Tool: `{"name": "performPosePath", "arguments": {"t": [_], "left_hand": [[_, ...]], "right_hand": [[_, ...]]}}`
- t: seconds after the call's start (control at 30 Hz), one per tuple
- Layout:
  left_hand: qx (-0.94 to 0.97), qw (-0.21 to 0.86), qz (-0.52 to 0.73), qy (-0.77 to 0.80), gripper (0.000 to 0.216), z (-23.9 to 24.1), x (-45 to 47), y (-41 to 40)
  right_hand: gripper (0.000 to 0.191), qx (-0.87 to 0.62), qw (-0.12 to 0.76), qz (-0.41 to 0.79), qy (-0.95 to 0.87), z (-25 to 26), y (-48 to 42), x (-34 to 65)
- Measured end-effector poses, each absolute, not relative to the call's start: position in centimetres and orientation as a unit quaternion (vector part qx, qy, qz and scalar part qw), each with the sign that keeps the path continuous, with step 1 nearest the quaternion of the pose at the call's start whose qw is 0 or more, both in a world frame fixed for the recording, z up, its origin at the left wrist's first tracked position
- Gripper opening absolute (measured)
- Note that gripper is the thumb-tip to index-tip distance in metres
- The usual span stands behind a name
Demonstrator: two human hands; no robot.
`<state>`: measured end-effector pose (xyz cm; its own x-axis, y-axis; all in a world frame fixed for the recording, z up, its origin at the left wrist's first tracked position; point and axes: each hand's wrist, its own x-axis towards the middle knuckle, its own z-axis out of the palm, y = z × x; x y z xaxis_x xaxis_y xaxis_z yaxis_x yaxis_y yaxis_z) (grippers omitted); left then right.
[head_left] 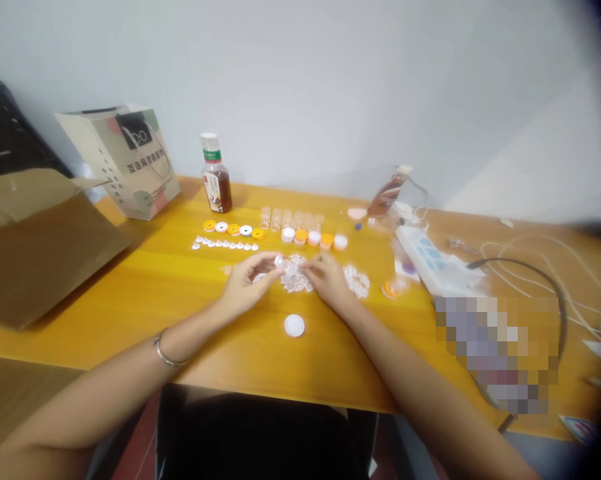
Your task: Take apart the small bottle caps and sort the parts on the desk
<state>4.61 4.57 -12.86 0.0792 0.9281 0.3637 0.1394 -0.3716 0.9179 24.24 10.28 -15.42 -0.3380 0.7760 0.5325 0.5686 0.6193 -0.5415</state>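
Observation:
My left hand (245, 283) pinches a small round white piece (279, 261) between thumb and fingers. Beside it, my right hand (329, 277) has its fingertips pressed together at the edge of a pile of small white openwork pieces (295, 277); whatever is in them is too small to make out. A second white pile (356, 281) lies just right of that hand. Closer to me is a round white disc (294, 325). Beyond my hands are a row of orange and white rings (234, 229), a row of tiny white pieces (225, 244), clear cups (293, 220) and orange and white caps (314, 239).
A bottle of dark liquid (217, 180) stands by the wall, near a paper bag (130, 160). An open cardboard box (45, 247) takes up the left. At right are a tilted bottle (390, 193), a power strip (425, 257), cables (555, 267) and a blurred-out object (500, 353).

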Motion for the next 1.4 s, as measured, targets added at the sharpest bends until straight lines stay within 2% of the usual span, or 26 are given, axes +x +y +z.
{"name": "performPosePath", "arguments": {"t": [0.43,0.77,0.97,1.17,1.4], "left_hand": [[0.633,0.394,0.529,0.405,0.03,-12.6,4.8,4.0],[0.696,0.406,0.486,0.339,0.03,-12.4,5.1,3.1],[0.699,0.43,0.487,0.299,0.028,-12.6,5.3,2.9],[0.706,0.395,0.458,0.368,0.018,-12.5,5.2,3.3],[0.739,0.372,0.4,0.395,0.03,-12.1,5.3,3.3]], "right_hand": [[0.013,-0.407,0.425,0.153,-0.794,-14.3,9.3,24.0],[0.014,-0.339,0.475,0.236,-0.777,-11.7,4.9,22.8],[0.006,-0.309,0.484,0.266,-0.774,-11.4,3.6,22.3],[0.006,-0.329,0.517,0.253,-0.749,-11.7,3.3,21.9],[0.006,-0.327,0.499,0.296,-0.746,-11.6,3.5,22.1]]}}
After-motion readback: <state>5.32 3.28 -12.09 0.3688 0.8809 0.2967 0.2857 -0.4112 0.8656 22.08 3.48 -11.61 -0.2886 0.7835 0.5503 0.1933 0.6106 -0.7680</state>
